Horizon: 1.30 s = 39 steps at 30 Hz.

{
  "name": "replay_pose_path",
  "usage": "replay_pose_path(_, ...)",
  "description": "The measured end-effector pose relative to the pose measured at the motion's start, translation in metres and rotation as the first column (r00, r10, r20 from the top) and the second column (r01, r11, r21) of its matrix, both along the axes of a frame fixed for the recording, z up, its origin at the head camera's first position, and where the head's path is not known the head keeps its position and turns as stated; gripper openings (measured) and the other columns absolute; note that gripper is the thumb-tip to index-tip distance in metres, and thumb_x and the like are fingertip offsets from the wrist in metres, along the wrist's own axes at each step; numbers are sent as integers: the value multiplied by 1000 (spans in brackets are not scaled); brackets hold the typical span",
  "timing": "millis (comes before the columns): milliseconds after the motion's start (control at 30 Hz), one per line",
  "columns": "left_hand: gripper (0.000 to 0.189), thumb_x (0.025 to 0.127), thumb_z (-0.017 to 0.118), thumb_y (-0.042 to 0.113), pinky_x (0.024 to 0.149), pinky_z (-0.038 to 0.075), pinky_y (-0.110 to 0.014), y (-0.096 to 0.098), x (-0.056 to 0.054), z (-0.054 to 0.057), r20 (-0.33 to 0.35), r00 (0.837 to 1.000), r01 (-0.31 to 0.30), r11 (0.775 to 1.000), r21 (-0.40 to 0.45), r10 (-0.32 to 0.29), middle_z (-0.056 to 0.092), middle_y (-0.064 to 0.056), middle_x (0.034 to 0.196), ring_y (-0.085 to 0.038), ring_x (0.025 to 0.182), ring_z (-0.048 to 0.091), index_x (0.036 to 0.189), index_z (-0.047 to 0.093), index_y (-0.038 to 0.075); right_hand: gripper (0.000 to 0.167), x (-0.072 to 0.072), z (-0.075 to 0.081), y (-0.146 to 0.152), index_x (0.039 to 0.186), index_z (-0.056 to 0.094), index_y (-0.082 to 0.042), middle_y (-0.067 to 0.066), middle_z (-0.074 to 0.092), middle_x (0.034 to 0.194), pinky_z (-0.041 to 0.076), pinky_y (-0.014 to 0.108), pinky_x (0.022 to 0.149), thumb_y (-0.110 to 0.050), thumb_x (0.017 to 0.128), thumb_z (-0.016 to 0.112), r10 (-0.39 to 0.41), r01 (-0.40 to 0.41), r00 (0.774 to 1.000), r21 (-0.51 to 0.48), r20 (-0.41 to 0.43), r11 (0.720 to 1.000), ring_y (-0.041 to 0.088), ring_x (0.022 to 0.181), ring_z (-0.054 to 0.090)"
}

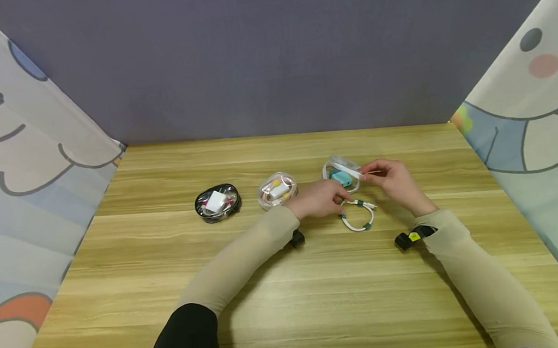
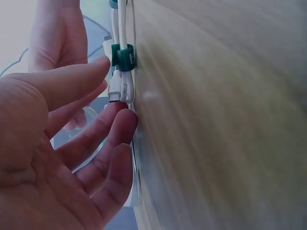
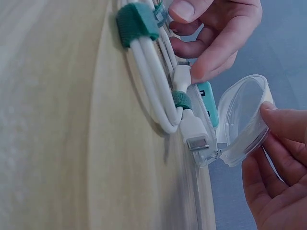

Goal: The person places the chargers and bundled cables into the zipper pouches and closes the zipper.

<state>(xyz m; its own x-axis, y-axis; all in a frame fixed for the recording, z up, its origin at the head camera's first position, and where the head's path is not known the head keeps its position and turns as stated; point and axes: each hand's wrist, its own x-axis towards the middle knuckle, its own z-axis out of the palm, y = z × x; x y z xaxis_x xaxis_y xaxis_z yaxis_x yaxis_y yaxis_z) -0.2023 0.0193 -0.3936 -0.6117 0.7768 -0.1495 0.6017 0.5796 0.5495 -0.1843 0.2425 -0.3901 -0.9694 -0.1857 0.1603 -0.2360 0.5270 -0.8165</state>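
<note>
A white charging cable (image 1: 359,229), coiled into a ring with green straps (image 3: 138,24), lies on the table. My left hand (image 1: 321,199) is at its far-left side, thumb and fingertips spread apart right by a strap and a white connector (image 2: 115,91). Behind the coil stands a clear oval zip case (image 1: 325,171) with a turquoise charger block (image 1: 342,178) inside. Its transparent lid (image 3: 244,112) is raised, and my right hand (image 1: 398,184) pinches the lid's edge between thumb and fingers.
Left of the open case sits another clear case (image 1: 263,200) containing a white block and a pale cable. Farther left is a black-edged case (image 1: 234,206) with a white block (image 1: 215,201). A grey panel (image 1: 270,60) rises behind the wooden table (image 1: 318,302).
</note>
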Motion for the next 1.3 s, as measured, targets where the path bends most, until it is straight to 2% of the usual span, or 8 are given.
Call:
replay_pose_path(167, 33, 92, 75, 27, 76, 45, -19, 3, 1, 1, 15, 999, 29, 999, -27, -28, 63, 7, 109, -6, 90, 56, 124, 73, 20, 16, 12, 21, -10, 104, 70, 9, 25, 69, 110, 48, 14, 75, -3, 94, 70, 15, -15, 1000, 3, -3, 1000, 3, 87, 63)
replay_pose_path(500, 31, 90, 78, 24, 76, 43, -18, 1, 1, -2, 51, 999, 12, 1000, 18, -13, 60, 7, 105, -8, 91, 54, 121, 74, 17, 17, 13, 22, -10, 105, 70, 10, 26, 69, 109, 48, 15, 75, -3, 93, 70, 15, -15, 1000, -9, -4, 1000, 1, 86, 62)
replay_pose_path(633, 30, 90, 78, 19, 78, 43, -17, -1, 0, -4, 36, 999, 10, 996, 94, -13, 61, 4, 109, -9, 92, 53, 119, 75, 14, 18, 4, 7, -2, 106, 71, 7, 24, 69, 110, 48, 14, 76, -5, 93, 71, 0, 0, 1000, 1, 2, 1000, 1, 87, 62)
replay_pose_path(767, 23, 90, 77, 12, 80, 47, -16, -4, -2, -6, 83, 995, -68, 974, 216, 51, 64, 2, 109, -8, 94, 58, 113, 77, 11, 20, -4, -7, 6, 107, 73, 2, 18, 71, 110, 48, 15, 76, -12, 93, 73, -12, 12, 1000, -1, 14, 1000, 4, 89, 63)
replay_pose_path(833, 19, 91, 75, 10, 79, 49, -18, -7, -4, -7, 148, 984, -139, 952, 272, 101, 65, 2, 107, -9, 95, 61, 111, 78, 10, 21, -4, -8, 7, 107, 73, 1, 14, 71, 108, 49, 16, 76, -14, 92, 74, -18, 18, 1000, -12, 17, 1000, 5, 89, 64)
replay_pose_path(900, 17, 92, 74, 9, 78, 51, -20, -9, -5, -6, 216, 964, -215, 927, 309, 152, 66, 1, 106, -10, 96, 62, 109, 78, 8, 22, -5, -9, 7, 107, 73, 0, 12, 72, 107, 50, 17, 76, -16, 92, 75, -18, 19, 1000, -30, 17, 999, 6, 90, 64)
replay_pose_path(1067, 17, 93, 72, 8, 74, 53, -23, -15, -10, -5, 309, 917, -354, 871, 340, 252, 68, -1, 106, -11, 95, 64, 109, 77, 8, 22, -4, -8, 8, 108, 73, 2, 14, 71, 108, 50, 17, 77, -14, 93, 74, -12, 12, 1000, -39, 10, 999, 6, 90, 64)
replay_pose_path(1300, 16, 95, 69, 8, 66, 52, -24, -22, -18, 2, 305, 871, -476, 817, 325, 386, 70, -2, 108, -13, 93, 65, 108, 78, 11, 18, 2, 3, 2, 106, 71, 7, 19, 70, 106, 48, 15, 75, -4, 92, 72, -12, 13, 1000, -44, 21, 999, 5, 88, 62)
